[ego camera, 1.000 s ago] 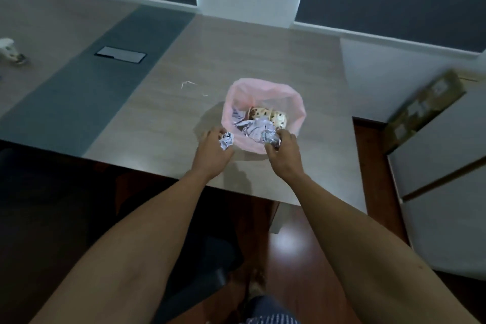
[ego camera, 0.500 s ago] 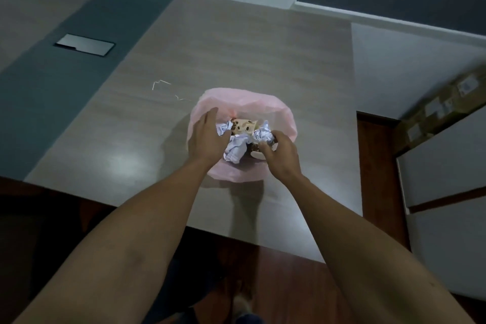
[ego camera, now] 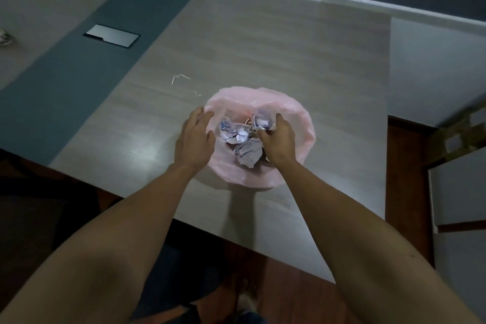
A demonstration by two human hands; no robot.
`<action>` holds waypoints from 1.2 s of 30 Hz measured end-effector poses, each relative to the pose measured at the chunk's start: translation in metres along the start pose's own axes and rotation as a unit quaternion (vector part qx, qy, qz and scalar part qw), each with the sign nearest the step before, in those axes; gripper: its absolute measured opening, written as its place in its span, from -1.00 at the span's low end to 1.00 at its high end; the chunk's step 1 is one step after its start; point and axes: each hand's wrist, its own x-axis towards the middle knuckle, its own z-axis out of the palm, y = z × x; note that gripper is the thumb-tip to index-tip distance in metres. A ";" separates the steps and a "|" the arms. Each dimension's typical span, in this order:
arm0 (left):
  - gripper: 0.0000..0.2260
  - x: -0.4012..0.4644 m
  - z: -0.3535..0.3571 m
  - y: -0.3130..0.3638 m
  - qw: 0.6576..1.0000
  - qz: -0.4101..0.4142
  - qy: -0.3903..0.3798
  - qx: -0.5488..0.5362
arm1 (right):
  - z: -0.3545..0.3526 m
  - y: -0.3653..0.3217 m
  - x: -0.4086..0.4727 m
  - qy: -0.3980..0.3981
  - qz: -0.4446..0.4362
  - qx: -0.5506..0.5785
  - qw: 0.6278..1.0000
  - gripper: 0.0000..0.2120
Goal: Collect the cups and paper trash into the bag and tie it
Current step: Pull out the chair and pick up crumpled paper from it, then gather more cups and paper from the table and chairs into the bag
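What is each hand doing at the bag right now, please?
Left hand: open, fingers spread at the pink bag's left rim, holding nothing.
Right hand: closed on a crumpled paper inside the bag.

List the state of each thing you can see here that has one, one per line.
Pink bag: open, untied, standing on the table.
Crumpled paper: inside the bag.
Left hand: open, at the bag's left rim.
Right hand: in the bag's mouth, fingers curled on a paper wad.
Floor-box lid: shut, flush.
Paper scraps: loose on the table.
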 end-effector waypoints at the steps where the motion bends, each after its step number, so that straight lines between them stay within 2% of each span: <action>1: -0.61 -0.002 -0.002 0.000 1.000 -0.002 0.003 -0.008 | 0.001 -0.002 0.000 0.003 0.008 -0.004 1.000 -0.60; 3: -0.71 -0.006 -0.006 0.001 1.000 -0.008 0.010 -0.021 | 0.002 -0.004 -0.006 0.015 0.021 -0.029 0.999 -0.59; 5: -0.77 -0.012 -0.014 0.003 0.999 -0.008 0.021 -0.036 | 0.002 -0.007 -0.018 0.036 0.023 -0.048 0.998 -0.67; 10: -0.77 -0.034 -0.052 -0.011 0.995 -0.049 0.041 -0.078 | 0.006 -0.025 -0.056 0.021 -0.001 -0.047 0.999 -0.82; 13: -0.79 -0.064 -0.086 -0.038 0.996 -0.042 0.036 -0.066 | 0.017 -0.050 -0.087 -0.005 -0.032 -0.054 0.998 -0.78; 19: -0.66 -0.149 -0.173 -0.122 0.998 -0.057 0.029 -0.024 | 0.078 -0.100 -0.185 -0.067 -0.051 -0.061 0.995 -0.64; 24: -0.57 -0.226 -0.249 -0.200 0.996 -0.084 -0.004 0.012 | 0.144 -0.127 -0.293 -0.090 -0.059 -0.054 0.993 -0.66; 28: -0.52 -0.278 -0.299 -0.258 0.993 -0.109 0.001 0.054 | 0.186 -0.153 -0.376 -0.141 -0.080 -0.046 0.986 -0.67; 31: -0.44 -0.308 -0.325 -0.293 0.987 -0.138 -0.013 0.080 | 0.211 -0.169 -0.425 -0.191 -0.109 -0.051 0.974 -0.59; 36: -0.39 -0.346 -0.343 -0.341 0.979 -0.174 -0.018 0.107 | 0.239 -0.201 -0.484 -0.243 -0.157 -0.080 0.954 -0.32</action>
